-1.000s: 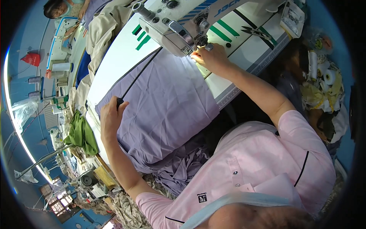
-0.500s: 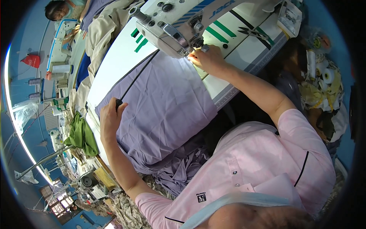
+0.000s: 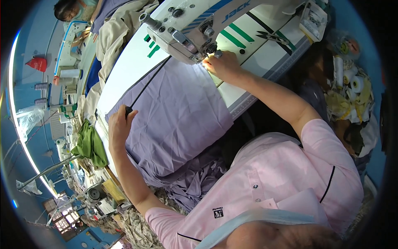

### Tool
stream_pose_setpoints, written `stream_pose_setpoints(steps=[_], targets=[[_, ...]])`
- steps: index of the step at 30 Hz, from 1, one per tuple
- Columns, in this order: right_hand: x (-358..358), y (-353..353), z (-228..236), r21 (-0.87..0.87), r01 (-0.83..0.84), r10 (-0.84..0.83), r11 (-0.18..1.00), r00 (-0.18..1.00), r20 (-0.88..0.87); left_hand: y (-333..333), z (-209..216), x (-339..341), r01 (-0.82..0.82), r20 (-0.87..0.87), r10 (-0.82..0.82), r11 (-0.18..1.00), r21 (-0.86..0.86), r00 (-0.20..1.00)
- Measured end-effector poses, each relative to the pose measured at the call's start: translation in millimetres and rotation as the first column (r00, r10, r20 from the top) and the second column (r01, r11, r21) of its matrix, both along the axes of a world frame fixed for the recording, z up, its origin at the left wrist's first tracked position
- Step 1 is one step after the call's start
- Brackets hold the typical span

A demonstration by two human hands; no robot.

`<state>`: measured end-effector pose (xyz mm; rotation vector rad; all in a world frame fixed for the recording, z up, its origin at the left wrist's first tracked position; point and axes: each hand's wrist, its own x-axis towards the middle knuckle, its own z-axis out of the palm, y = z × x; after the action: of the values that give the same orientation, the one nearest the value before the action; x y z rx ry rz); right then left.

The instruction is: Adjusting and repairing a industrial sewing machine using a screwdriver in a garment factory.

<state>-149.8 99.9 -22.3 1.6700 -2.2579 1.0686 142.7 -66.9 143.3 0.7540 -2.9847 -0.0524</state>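
Observation:
Lavender cloth (image 3: pixel 174 108) lies over the sewing machine's white bed and hangs in folds off the near edge. A thin black strip (image 3: pixel 146 86) runs taut across it, from the machine's needle area to my left hand (image 3: pixel 119 129), which is closed around its lower end. My right hand (image 3: pixel 225 67) is beside the presser foot of the sewing machine (image 3: pixel 182 31), fingertips pinched together at the cloth's far right edge. What those fingertips hold is hidden from view. A lamp lights the cloth brightly there.
Black-handled snips (image 3: pixel 273 38) lie on the bed right of the machine, near green tape strips (image 3: pixel 233 38). A white tray (image 3: pixel 314 20) sits at the far right corner. Thread spools and scraps (image 3: pixel 352 87) fill a heap at right. Beige cloth (image 3: pixel 118 33) and another person are at upper left.
The whole view has shifted slightly. My hands, the strip and the cloth keep nearly the same places relative to one another.

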Motion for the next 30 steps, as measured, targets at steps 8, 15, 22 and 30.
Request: stream_pose_setpoints(steps=[8, 15, 22, 30], targets=[[1.4, 4.1, 3.0, 0.023, -0.013, 0.012, 1.0, 0.997, 0.08, 5.9, 1.1, -2.0, -0.005, -0.006, 0.005, 1.0, -0.003, 1.0], [1.6, 3.9, 3.9, 0.048, -0.02, 0.016, 0.999, 0.996, 0.086, 2.9, -0.5, -0.5, 0.017, -0.003, -0.017, 1.0, -0.018, 1.0], [1.5, 1.4, 3.2, 0.11, -0.009, 0.008, 0.994, 1.0, 0.011, 1.7, -5.5, 1.6, -0.019, -0.005, 0.019, 1.0, 0.019, 1.0], [1.9, 2.7, 5.2, 0.055, -0.011, 0.013, 0.998, 0.999, -0.034, 1.7, -6.0, 0.4, -0.035, 0.0, 0.035, 0.999, 0.013, 0.999]])
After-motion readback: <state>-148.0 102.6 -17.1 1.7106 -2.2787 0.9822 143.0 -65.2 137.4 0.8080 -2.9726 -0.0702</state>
